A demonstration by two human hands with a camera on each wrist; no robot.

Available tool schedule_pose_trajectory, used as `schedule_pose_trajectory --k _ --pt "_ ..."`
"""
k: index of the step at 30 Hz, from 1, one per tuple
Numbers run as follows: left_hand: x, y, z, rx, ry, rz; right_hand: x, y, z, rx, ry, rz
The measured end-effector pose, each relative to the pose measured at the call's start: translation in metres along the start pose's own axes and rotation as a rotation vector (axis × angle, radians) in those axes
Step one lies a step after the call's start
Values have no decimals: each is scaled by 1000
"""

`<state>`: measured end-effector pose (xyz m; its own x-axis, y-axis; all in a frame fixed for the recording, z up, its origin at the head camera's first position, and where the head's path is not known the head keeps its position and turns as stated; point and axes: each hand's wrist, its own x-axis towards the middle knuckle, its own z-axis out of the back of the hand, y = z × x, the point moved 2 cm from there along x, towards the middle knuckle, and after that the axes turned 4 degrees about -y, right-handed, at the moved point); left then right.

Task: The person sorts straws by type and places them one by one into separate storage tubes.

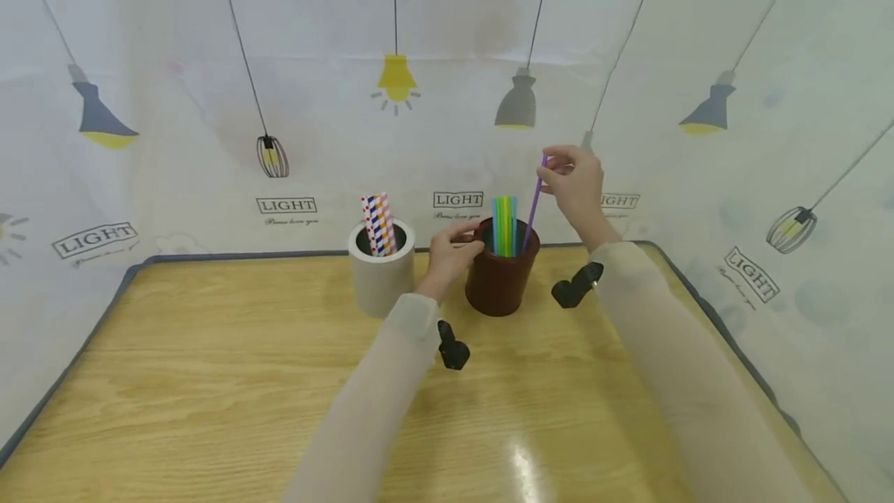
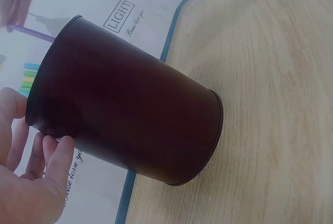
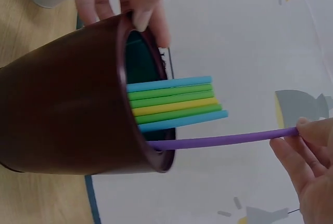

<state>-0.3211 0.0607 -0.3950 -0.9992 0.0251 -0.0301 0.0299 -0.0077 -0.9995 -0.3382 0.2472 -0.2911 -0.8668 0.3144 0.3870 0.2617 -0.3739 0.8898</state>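
Observation:
A dark brown cylindrical container (image 1: 496, 286) stands on the table, holding a bunch of blue, green and yellow drinking straws (image 3: 174, 99). At its left side my left hand (image 1: 450, 254) grips the rim, with thumb and fingers (image 2: 62, 156) at the edge. My right hand (image 1: 576, 181) is raised above and right of the container. Between thumb and fingertips it pinches the top end of a purple straw (image 3: 223, 141). The straw's lower end is inside the container, against the right side of the opening, apart from the bunch; its tip is hidden by the wall.
Left of the brown container stands a white cylindrical container (image 1: 380, 286) with several patterned straws (image 1: 379, 223) in it. The wooden table (image 1: 230, 379) ends at a wall covering (image 1: 328, 138) printed with lamps, close behind both containers.

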Motion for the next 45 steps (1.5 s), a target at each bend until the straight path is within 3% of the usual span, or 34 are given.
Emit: schedule_pose_trajectory --k 5,13,32,45 --pt "-5 1 -1 -4 12 36 -9 -17 -7 -34 55 -16" --pt "-3 -1 0 5 2 14 -15 -30 -14 -62 106 -5" --pt "3 -3 2 -9 -7 35 -19 -44 -22 -252 154 124" --pt "1 -3 -1 -4 4 35 -23 -47 -16 -245 247 113"
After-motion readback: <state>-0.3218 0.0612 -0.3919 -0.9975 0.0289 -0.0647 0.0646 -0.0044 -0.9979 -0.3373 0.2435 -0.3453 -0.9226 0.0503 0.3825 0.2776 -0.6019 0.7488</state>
